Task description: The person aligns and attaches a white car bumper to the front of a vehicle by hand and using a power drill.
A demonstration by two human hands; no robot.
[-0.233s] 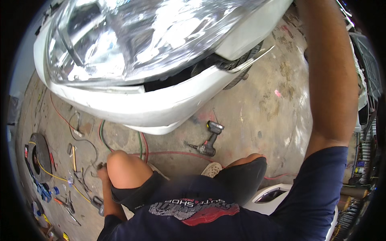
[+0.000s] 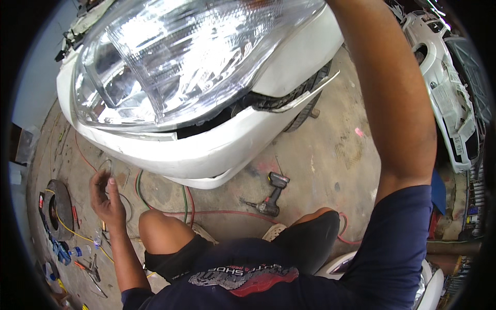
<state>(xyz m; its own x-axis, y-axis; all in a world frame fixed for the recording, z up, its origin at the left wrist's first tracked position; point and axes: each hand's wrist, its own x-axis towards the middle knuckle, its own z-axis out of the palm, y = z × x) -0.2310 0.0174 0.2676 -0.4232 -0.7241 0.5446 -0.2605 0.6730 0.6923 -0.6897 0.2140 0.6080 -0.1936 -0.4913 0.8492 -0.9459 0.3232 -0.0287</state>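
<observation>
My left hand (image 2: 107, 199) is raised left of the white car's bumper (image 2: 196, 160), with fingers apart and nothing seen in it. My right arm stretches up the right side to the top edge at the car's front corner, where the hand is out of sight. A large clear headlamp (image 2: 170, 62) sits above the bumper, with a dark gap between them and part of a tyre (image 2: 302, 113) behind. A cordless drill (image 2: 271, 199) lies on the concrete between the bumper and my knees.
Red and green hoses (image 2: 232, 212) cross the floor (image 2: 341, 155). On the left lie a tyre (image 2: 64, 212), pliers and other hand tools (image 2: 90, 271). A damaged white bumper (image 2: 444, 103) stands on the right. A white body part (image 2: 330, 266) lies behind my right leg.
My left hand has risen from beside my left knee toward the bumper. The view has shifted, so the car sits slightly lower and more of the parts on the right show.
</observation>
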